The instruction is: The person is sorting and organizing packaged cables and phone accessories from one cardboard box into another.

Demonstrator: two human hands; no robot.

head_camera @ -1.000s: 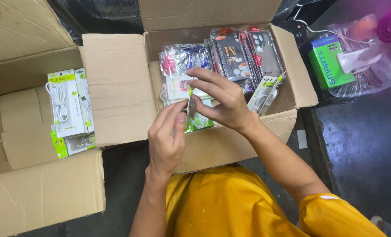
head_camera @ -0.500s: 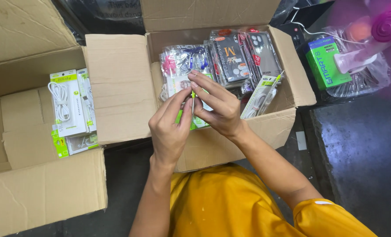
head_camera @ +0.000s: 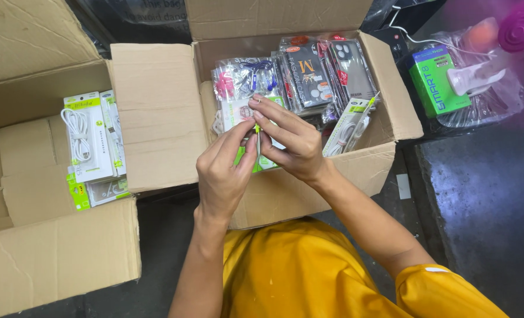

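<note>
Both hands — left hand (head_camera: 223, 171), right hand (head_camera: 291, 144) — pinch one green-edged packet (head_camera: 256, 154) over the full right carton (head_camera: 391, 159); few packets (head_camera: 88, 138) occupy the left carton (head_camera: 56, 253) — sorting barely begun.

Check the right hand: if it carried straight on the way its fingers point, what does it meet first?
Right hand points left-up: likely the left hand's fingertips pinching the same green-and-white packet, then the open box's inner flap. Depth unclear.

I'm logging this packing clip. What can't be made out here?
- Head view: the green-and-white packet, mostly covered by the left hand and right hand.
- Head view: pink fan, blurred and cut by the right edge.
- Head view: left cardboard box, cut by the frame.
</note>
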